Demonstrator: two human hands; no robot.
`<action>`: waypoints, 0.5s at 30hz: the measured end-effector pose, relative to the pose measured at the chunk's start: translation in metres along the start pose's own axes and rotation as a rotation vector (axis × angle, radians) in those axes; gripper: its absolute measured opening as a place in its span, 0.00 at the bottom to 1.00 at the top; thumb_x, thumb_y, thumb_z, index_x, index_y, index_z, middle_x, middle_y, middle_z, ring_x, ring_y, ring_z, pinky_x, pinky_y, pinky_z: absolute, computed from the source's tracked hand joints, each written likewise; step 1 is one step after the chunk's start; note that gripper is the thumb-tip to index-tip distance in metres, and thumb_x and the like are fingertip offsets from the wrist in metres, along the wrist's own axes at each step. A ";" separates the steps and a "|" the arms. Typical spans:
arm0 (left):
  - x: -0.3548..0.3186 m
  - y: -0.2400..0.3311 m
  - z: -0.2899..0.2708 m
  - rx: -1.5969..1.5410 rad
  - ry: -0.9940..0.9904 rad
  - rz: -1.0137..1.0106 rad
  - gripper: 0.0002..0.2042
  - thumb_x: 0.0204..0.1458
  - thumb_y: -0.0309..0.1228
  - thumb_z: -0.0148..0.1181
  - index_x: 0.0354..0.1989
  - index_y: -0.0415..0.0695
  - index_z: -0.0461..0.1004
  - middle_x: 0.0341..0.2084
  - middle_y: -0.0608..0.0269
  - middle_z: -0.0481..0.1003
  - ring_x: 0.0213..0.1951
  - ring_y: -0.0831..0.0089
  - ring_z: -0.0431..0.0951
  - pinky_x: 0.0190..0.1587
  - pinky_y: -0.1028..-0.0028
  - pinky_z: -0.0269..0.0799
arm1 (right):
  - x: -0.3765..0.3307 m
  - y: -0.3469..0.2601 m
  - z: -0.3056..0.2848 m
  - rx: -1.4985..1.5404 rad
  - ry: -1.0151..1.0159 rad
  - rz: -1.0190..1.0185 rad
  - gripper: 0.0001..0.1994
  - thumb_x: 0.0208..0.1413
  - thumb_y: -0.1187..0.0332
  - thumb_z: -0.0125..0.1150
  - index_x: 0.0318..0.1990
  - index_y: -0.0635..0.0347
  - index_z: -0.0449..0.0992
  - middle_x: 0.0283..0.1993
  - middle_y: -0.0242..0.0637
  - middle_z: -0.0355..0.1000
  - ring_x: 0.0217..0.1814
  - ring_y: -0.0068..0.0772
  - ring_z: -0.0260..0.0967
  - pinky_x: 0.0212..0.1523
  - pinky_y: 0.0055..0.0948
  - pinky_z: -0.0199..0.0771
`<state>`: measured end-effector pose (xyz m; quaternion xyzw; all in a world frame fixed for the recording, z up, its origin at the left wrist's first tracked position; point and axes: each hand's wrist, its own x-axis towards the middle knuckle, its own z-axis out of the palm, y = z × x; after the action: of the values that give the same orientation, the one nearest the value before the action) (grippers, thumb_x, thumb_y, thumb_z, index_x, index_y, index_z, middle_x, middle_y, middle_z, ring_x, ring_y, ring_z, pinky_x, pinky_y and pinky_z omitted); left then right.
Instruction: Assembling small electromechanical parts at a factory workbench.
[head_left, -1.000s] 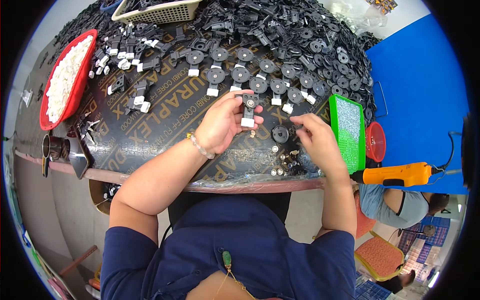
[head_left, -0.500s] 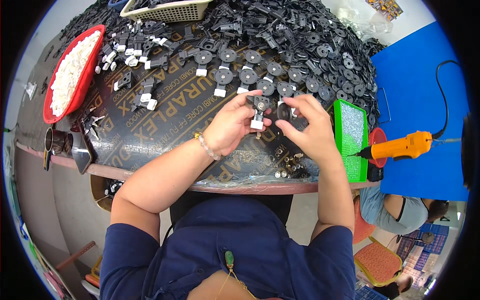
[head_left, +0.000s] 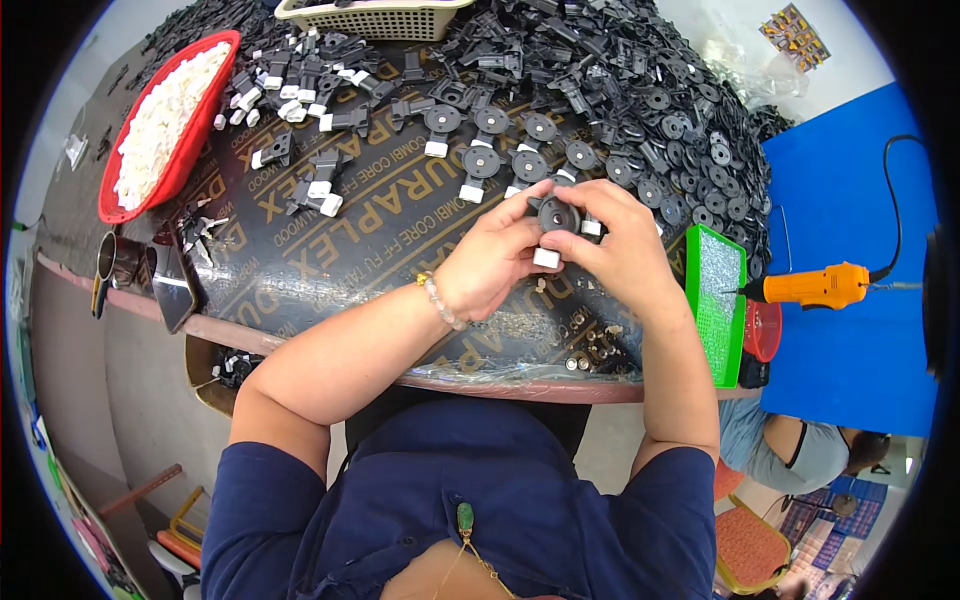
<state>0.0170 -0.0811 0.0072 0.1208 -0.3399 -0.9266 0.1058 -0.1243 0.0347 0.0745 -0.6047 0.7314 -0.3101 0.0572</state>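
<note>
In front of my chest, my left hand (head_left: 482, 268) is closed round a black plastic bracket with a white end piece (head_left: 546, 258). Over the bracket sits a round black disc (head_left: 558, 214), gripped at its edge by the thumb and fingers of my right hand (head_left: 622, 243); it hides most of the bracket. Whether the disc is fully seated I cannot tell. Just beyond my hands, several similar pieces with discs on top and white ends, such as this disc-topped piece (head_left: 482, 162), lie in loose rows on the dark printed board (head_left: 400, 260).
A red basket (head_left: 112, 190) of white pieces stands left. Black brackets and loose discs (head_left: 715, 180) are heaped at the back, near a beige basket (head_left: 375, 22). On the right are a green tray (head_left: 738, 350) of small metal parts and an orange electric screwdriver (head_left: 820, 287). A phone (head_left: 176, 290) lies left.
My right hand has brought the disc leftward from beside the bracket onto it. The view has shifted slightly, so the whole table appears moved right and down.
</note>
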 end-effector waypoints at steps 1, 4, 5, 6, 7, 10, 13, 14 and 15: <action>-0.002 0.001 0.004 -0.033 0.047 -0.002 0.25 0.67 0.26 0.45 0.72 0.42 0.56 0.50 0.56 0.76 0.46 0.68 0.80 0.51 0.66 0.79 | 0.004 0.001 -0.002 0.041 0.021 0.009 0.24 0.46 0.68 0.76 0.53 0.65 0.79 0.47 0.43 0.78 0.48 0.40 0.77 0.51 0.34 0.75; -0.004 0.001 0.007 0.011 0.041 -0.046 0.19 0.64 0.28 0.45 0.62 0.37 0.64 0.46 0.50 0.77 0.43 0.63 0.82 0.48 0.67 0.79 | 0.031 0.001 -0.010 0.039 0.182 0.087 0.25 0.47 0.67 0.74 0.55 0.64 0.79 0.45 0.39 0.78 0.44 0.32 0.73 0.49 0.30 0.75; -0.004 -0.001 0.004 0.100 -0.002 -0.099 0.16 0.63 0.28 0.45 0.58 0.37 0.67 0.44 0.51 0.78 0.42 0.65 0.82 0.45 0.69 0.79 | 0.042 -0.001 -0.009 0.025 0.209 0.071 0.24 0.47 0.66 0.75 0.53 0.63 0.80 0.45 0.40 0.78 0.46 0.35 0.74 0.50 0.31 0.74; -0.002 -0.006 -0.003 0.275 -0.121 -0.149 0.14 0.61 0.27 0.45 0.51 0.37 0.73 0.40 0.55 0.79 0.39 0.69 0.82 0.39 0.74 0.77 | 0.055 -0.001 -0.001 -0.035 0.190 -0.023 0.24 0.47 0.64 0.75 0.52 0.63 0.80 0.45 0.40 0.78 0.47 0.38 0.74 0.51 0.33 0.74; -0.003 -0.014 -0.008 0.419 -0.227 -0.199 0.14 0.58 0.26 0.45 0.47 0.37 0.75 0.37 0.58 0.79 0.36 0.73 0.82 0.36 0.76 0.76 | 0.068 -0.001 0.011 -0.095 0.171 -0.117 0.23 0.47 0.63 0.76 0.50 0.63 0.81 0.45 0.41 0.79 0.48 0.41 0.75 0.53 0.35 0.73; -0.008 -0.014 0.003 0.623 -0.558 -0.404 0.14 0.59 0.26 0.47 0.47 0.36 0.77 0.37 0.60 0.79 0.34 0.76 0.80 0.35 0.76 0.75 | 0.092 -0.002 0.065 -0.067 0.076 -0.260 0.23 0.46 0.56 0.76 0.47 0.60 0.82 0.46 0.42 0.78 0.53 0.46 0.71 0.57 0.39 0.69; -0.008 -0.015 0.000 0.675 -0.673 -0.386 0.14 0.61 0.28 0.46 0.47 0.35 0.77 0.38 0.60 0.79 0.33 0.77 0.78 0.34 0.76 0.74 | 0.100 -0.010 0.105 -0.149 -0.027 -0.263 0.23 0.48 0.52 0.74 0.47 0.59 0.82 0.45 0.40 0.78 0.55 0.45 0.68 0.60 0.42 0.64; -0.009 -0.013 -0.001 0.694 -0.676 -0.396 0.14 0.60 0.28 0.46 0.47 0.35 0.77 0.38 0.59 0.79 0.33 0.77 0.78 0.34 0.76 0.74 | 0.102 -0.011 0.112 -0.219 -0.054 -0.237 0.23 0.50 0.52 0.73 0.47 0.59 0.82 0.46 0.39 0.78 0.56 0.45 0.68 0.61 0.43 0.62; -0.009 -0.012 -0.001 0.712 -0.680 -0.406 0.15 0.60 0.28 0.46 0.47 0.35 0.77 0.38 0.59 0.79 0.32 0.77 0.78 0.35 0.75 0.75 | 0.105 -0.010 0.115 -0.216 -0.057 -0.244 0.23 0.50 0.52 0.73 0.47 0.59 0.82 0.46 0.39 0.78 0.56 0.45 0.68 0.61 0.43 0.62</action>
<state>0.0243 -0.0705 -0.0001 -0.0947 -0.6182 -0.7427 -0.2394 -0.0905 -0.1067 0.0184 -0.7001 0.6798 -0.2170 -0.0256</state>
